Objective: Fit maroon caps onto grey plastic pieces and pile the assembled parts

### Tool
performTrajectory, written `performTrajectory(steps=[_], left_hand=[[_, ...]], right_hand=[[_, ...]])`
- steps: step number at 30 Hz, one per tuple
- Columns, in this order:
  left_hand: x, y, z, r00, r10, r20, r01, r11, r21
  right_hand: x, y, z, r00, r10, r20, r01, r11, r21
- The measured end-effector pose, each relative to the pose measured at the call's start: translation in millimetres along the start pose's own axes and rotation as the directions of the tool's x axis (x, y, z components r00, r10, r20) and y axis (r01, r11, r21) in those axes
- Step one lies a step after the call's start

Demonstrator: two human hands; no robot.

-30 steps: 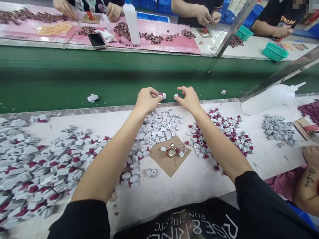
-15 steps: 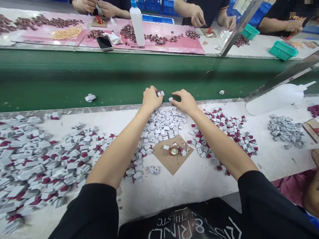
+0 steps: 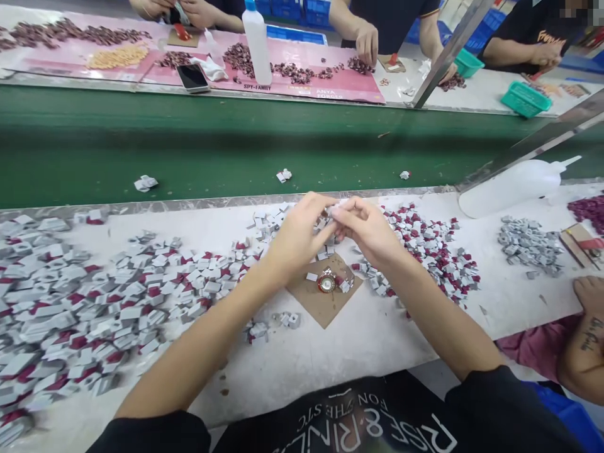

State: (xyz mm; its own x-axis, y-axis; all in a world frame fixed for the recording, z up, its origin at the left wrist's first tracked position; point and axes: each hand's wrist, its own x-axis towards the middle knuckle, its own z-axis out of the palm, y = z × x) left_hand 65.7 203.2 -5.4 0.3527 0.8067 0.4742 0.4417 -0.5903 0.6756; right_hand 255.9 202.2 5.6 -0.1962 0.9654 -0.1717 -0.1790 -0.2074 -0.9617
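Observation:
My left hand [image 3: 304,229] and my right hand [image 3: 370,229] meet over a pile of small white-grey pieces [image 3: 268,221]. The fingertips of both are pinched together around something small and pale, mostly hidden by the fingers. Just below them lies a brown square board [image 3: 323,311], turned cornerwise. On it are a round dial with a red and gold rim [image 3: 326,283], a loose white block [image 3: 312,277] and a white-and-maroon piece [image 3: 346,286]. Beside my right forearm spreads a heap of grey and maroon pieces [image 3: 436,251].
A large heap of white, grey and maroon pieces [image 3: 94,302] covers the left. Ahead runs a green belt [image 3: 212,145] bearing a white cluster [image 3: 284,175]. A white squeeze bottle [image 3: 512,187] lies right, near a metal post [image 3: 528,151]. Co-workers' hands [image 3: 367,44] work across the belt.
Both hands have drawn back from the belt's edge toward me and come together. A small white cluster now lies on the belt where my hands were. A co-worker's hand opposite has reached down to a dark pile.

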Motion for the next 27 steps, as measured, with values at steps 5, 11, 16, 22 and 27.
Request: performTrajectory(steps=[5, 11, 16, 22, 27], left_hand=[[-53, 41, 21.8, 0.997, -0.06, -0.055, 0.061, 0.998, 0.026], [-70, 58, 16.6, 0.998, -0.041, 0.047, 0.045, 0.993, -0.105], [-71, 58, 0.8, 0.975, 0.006, 0.222, 0.013, 0.996, -0.088], [-68, 50, -3.3, 0.913, 0.08, 0.4, -0.08, 0.997, -0.018], [-47, 22, -30.6, 0.887, -0.029, 0.461, 0.047, 0.999, -0.028]], right_hand=[[-64, 22, 14, 0.988, 0.11, -0.108, -0.1, 0.991, 0.092], [-101, 33, 16, 0.989, 0.068, -0.131, -0.062, 0.997, 0.049], [-108, 31, -9, 0.997, 0.043, -0.063, -0.041, 0.999, 0.027], [-106, 31, -25, 0.993, 0.115, -0.006, -0.115, 0.992, -0.058], [-103, 34, -29, 0.994, 0.09, -0.065, -0.1, 0.981, -0.165]])
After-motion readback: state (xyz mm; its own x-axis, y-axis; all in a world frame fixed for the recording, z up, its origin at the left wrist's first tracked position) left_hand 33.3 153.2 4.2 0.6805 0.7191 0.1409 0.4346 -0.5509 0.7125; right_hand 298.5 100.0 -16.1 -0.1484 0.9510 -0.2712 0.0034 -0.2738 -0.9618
